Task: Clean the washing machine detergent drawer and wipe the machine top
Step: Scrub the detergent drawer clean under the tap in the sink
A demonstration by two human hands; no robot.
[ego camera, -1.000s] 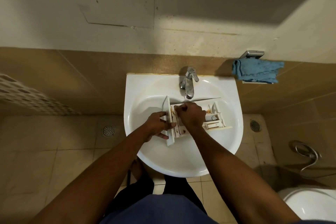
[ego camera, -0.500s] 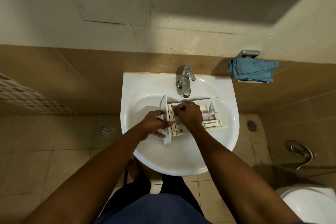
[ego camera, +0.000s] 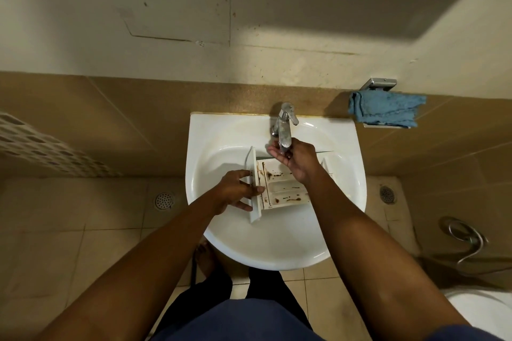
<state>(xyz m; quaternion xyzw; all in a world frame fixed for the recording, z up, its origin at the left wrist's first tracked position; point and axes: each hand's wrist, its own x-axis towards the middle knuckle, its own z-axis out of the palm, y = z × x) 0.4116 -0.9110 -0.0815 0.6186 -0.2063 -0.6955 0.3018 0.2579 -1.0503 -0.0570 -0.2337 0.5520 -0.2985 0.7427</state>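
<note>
The white detergent drawer (ego camera: 282,188) lies in the white sink (ego camera: 221,235), its compartments facing up and marked with brown stains. My left hand (ego camera: 235,192) grips the drawer's front panel at its left end, fingers curled round the edge. My right hand (ego camera: 296,159) is raised over the drawer's far side, fingers cupped just under the spout of the chrome tap (ego camera: 284,127); it holds nothing that I can see. The right end of the drawer is hidden behind my right wrist.
A blue cloth (ego camera: 385,111) lies on a small wall shelf right of the sink. A toilet rim (ego camera: 482,310) and a chrome spray hose (ego camera: 468,241) are at the lower right. Floor drains (ego camera: 164,200) sit either side of the sink. A perforated basket (ego camera: 33,144) is at the left.
My right hand has lifted off the drawer's compartments and moved up to the tap spout, uncovering the stained compartments. My left hand keeps its grip on the front panel.
</note>
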